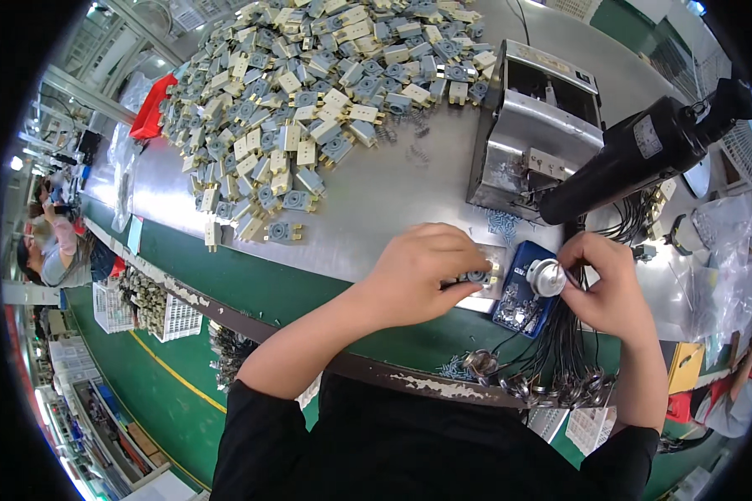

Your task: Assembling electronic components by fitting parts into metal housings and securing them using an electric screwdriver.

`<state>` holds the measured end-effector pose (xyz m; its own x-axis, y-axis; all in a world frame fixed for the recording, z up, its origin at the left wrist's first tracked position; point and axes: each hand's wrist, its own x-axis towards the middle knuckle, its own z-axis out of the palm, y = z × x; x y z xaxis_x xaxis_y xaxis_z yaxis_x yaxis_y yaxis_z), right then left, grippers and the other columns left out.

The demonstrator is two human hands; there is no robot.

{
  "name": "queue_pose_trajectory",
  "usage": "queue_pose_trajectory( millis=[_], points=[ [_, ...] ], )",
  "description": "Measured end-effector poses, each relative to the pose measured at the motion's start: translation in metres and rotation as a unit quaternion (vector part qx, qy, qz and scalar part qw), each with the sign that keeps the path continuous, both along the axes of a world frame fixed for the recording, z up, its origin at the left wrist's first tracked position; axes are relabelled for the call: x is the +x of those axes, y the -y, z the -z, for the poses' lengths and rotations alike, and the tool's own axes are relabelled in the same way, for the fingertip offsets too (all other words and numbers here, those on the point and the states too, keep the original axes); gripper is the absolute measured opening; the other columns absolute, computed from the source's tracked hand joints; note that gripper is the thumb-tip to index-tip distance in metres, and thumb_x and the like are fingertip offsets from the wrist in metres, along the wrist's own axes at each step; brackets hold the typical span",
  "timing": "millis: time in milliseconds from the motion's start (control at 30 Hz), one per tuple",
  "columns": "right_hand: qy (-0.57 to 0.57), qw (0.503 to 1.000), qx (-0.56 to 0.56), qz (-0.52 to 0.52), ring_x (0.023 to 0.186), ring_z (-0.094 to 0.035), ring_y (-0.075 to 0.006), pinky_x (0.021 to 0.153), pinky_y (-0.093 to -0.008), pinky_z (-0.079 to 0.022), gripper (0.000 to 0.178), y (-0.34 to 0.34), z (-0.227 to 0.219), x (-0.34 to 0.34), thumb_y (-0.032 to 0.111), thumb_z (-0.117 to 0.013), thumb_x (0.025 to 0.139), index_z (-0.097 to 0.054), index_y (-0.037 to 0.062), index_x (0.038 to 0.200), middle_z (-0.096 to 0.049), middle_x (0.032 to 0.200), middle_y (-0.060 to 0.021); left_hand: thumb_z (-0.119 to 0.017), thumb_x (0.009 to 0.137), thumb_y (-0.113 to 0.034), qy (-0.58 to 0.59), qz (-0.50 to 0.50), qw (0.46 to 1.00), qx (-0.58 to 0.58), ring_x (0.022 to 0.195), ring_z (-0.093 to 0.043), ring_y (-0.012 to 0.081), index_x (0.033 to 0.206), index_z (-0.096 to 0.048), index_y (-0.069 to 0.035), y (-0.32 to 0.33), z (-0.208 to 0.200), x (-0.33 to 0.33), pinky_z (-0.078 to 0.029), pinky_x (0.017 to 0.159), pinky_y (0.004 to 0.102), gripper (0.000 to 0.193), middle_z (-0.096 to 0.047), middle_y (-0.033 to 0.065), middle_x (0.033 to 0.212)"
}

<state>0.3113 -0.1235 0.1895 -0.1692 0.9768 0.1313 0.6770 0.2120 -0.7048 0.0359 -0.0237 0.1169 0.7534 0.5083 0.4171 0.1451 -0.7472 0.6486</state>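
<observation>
My left hand (430,275) is closed around a small grey block-shaped fitting (476,276) with brass terminals, held low over a metal plate. My right hand (603,282) pinches the edge of a round white-and-silver part (546,277); the fingertips partly hide the grip. Beneath that part lies a blue tray (518,310) with small metal pieces in it. A bundle of black cables (564,338) runs under my right hand toward the table's front edge, with several round metal ends (551,390) there.
A large heap of grey and cream fittings (309,108) covers the back left. A metal machine (539,125) stands behind my hands, with a black cylindrical tool (627,159) leaning across it. Loose screws (501,224) lie before it. Clear plastic bags (723,242) are at right; a seated person (67,250) works far left.
</observation>
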Motion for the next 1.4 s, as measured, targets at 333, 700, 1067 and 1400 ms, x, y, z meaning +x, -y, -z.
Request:
queue_pose_trajectory(
  millis=[333, 700, 1067, 1400],
  points=[
    [-0.005, 0.996, 0.027, -0.083, 0.079, -0.070, -0.0279, 0.069, -0.0356, -0.056, 0.019, 0.002, -0.004, -0.009, -0.007, -0.073, 0.074, -0.076, -0.0014, 0.092, -0.071, 0.088, -0.0125, -0.085, 0.082, -0.019, -0.005, -0.028, 0.992, 0.126, 0.104, -0.072, 0.0249, 0.110, -0.080, -0.013, -0.003, -0.015, -0.013, -0.058, 0.085, 0.0362, 0.029, -0.076, 0.0044, 0.115],
    [-0.051, 0.994, -0.019, -0.097, 0.082, -0.074, -0.0286, 0.072, -0.0347, -0.059, 0.017, 0.004, -0.006, -0.025, 0.005, -0.081, 0.072, -0.078, -0.0022, 0.087, -0.074, 0.093, -0.0152, -0.075, 0.091, -0.018, -0.109, -0.250, 0.961, 0.040, 0.087, -0.073, 0.0306, 0.105, -0.077, -0.008, -0.079, 0.017, -0.015, -0.057, 0.076, 0.0423, 0.018, -0.071, 0.0097, 0.106],
    [-0.122, 0.984, -0.042, -0.125, 0.078, -0.071, -0.0316, 0.068, -0.0366, -0.056, 0.011, -0.006, -0.018, -0.013, 0.004, -0.076, 0.084, -0.075, -0.0054, 0.089, -0.073, 0.091, -0.0172, -0.072, 0.094, -0.022, -0.121, -0.267, 0.956, 0.011, 0.091, -0.071, 0.0341, 0.108, -0.073, -0.014, -0.086, 0.013, -0.004, -0.056, 0.077, 0.0464, 0.016, -0.068, 0.0067, 0.106],
    [-0.168, 0.979, -0.085, -0.080, 0.083, -0.072, -0.0255, 0.074, -0.0345, -0.056, 0.016, -0.005, -0.021, -0.005, 0.011, -0.075, 0.089, -0.076, -0.0056, 0.089, -0.074, 0.094, -0.0149, -0.068, 0.098, -0.014, -0.166, -0.156, 0.973, 0.042, 0.091, -0.070, 0.0351, 0.108, -0.068, -0.005, -0.080, -0.003, -0.015, -0.056, 0.078, 0.0445, 0.014, -0.068, 0.0128, 0.101]
  ],
)
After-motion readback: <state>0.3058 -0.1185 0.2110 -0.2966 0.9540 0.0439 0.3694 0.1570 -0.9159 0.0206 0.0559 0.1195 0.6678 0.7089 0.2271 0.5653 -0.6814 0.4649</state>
